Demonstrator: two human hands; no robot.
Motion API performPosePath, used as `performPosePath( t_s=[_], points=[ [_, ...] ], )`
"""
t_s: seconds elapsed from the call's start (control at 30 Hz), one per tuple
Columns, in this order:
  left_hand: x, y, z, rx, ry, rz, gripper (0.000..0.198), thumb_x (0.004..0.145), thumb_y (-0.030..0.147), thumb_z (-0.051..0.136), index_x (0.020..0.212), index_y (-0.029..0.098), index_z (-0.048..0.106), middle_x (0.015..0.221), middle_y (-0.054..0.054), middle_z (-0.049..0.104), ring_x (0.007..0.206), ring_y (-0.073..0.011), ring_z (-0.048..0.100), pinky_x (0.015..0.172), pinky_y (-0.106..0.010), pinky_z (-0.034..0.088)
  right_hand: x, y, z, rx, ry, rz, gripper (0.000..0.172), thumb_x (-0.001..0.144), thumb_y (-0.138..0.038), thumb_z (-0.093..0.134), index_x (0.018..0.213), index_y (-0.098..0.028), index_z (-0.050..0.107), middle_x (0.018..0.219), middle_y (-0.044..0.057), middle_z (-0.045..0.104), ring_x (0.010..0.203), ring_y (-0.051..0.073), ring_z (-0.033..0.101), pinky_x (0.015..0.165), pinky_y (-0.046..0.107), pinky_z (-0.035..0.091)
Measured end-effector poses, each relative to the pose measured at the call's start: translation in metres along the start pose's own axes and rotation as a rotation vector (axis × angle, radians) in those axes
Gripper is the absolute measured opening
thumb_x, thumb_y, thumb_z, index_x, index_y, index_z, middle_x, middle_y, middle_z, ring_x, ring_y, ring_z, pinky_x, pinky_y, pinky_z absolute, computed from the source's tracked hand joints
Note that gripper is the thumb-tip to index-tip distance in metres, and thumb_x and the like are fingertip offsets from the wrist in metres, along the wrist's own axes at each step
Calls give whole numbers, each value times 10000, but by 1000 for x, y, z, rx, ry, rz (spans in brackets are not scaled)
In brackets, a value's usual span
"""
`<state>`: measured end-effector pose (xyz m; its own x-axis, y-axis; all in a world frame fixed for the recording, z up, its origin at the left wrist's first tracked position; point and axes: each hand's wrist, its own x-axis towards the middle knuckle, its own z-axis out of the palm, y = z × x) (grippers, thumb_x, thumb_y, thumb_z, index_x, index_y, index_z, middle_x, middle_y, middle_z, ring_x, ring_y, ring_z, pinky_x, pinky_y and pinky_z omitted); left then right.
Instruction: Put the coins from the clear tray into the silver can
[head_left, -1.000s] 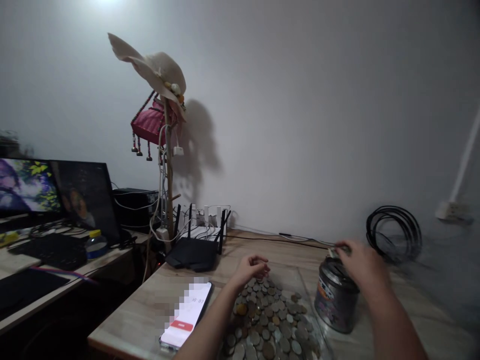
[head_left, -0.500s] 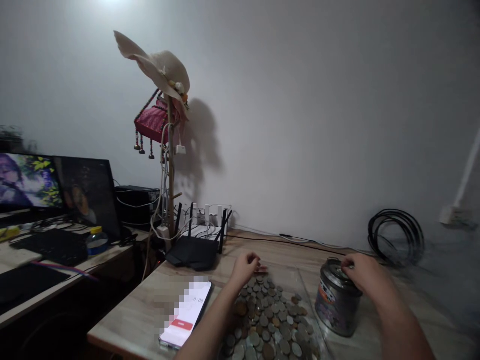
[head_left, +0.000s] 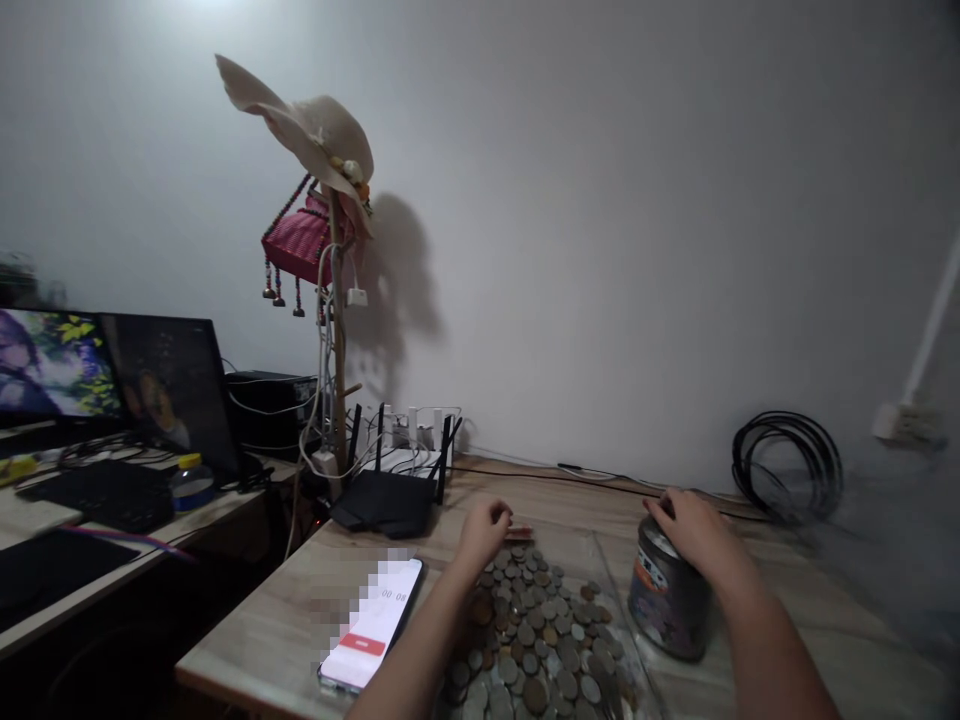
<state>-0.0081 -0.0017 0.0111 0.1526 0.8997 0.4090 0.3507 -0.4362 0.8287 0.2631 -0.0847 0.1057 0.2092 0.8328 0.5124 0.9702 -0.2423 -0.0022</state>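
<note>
My left hand (head_left: 484, 530) hovers or rests at the far left of a coin pile, fingers curled in and thumb close to the index finger; what they hold, if anything, is hidden. Beside its fingertips lies a small reddish slip (head_left: 519, 533). Many silver and brassy coins (head_left: 536, 630) are spread on what looks like a clear plastic sheet. To their right stands a grey metal tin (head_left: 667, 605) with a colourful label. My right hand (head_left: 690, 525) is over its top, thumb at the left rim and fingers curving across the far side, hiding much of the lid area.
A lit phone (head_left: 375, 625) lies left of my forearm. Behind it sit a black router (head_left: 386, 503) and a wooden stand (head_left: 339, 370) with a hat (head_left: 330, 135), pink bag (head_left: 300, 245) and cables. Coiled black cable (head_left: 787, 465) leans by the wall.
My right hand has shifted left and away from me, from pinching at the tin's top to lying across its rim. The left hand stays nearly in place. The whole view has shifted slightly.
</note>
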Motion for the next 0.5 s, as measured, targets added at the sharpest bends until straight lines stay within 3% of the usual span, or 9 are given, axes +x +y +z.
performPosePath(
  t_s=[0.13,0.23,0.37,0.5],
  points=[
    [0,1,-1,23,17,15,164,691,158,398,675,144,561,636,-11,576,614,-108,544,575,-207,404,-12,20,-18,74,95,72,393,746,-439,327,740,-196,637,756,86,634,655,185,562,530,264,349],
    [1,-1,0,66,43,32,175,695,175,399,664,143,568,635,-13,578,623,-108,537,582,-207,398,-13,35,-20,151,-19,110,309,675,-446,433,705,-232,654,714,51,646,620,180,562,507,255,343],
    [0,1,-1,93,29,31,190,695,178,395,667,141,579,650,-19,586,644,-111,537,597,-208,394,-4,35,-5,219,-167,77,184,601,-290,500,655,-221,662,707,35,651,649,166,565,535,237,351],
    [-2,4,-5,168,28,32,204,700,184,388,689,147,589,696,-29,601,686,-122,541,643,-226,399,5,30,4,239,-184,152,154,557,-275,533,616,-194,650,641,37,638,612,160,554,506,226,345]
  ],
)
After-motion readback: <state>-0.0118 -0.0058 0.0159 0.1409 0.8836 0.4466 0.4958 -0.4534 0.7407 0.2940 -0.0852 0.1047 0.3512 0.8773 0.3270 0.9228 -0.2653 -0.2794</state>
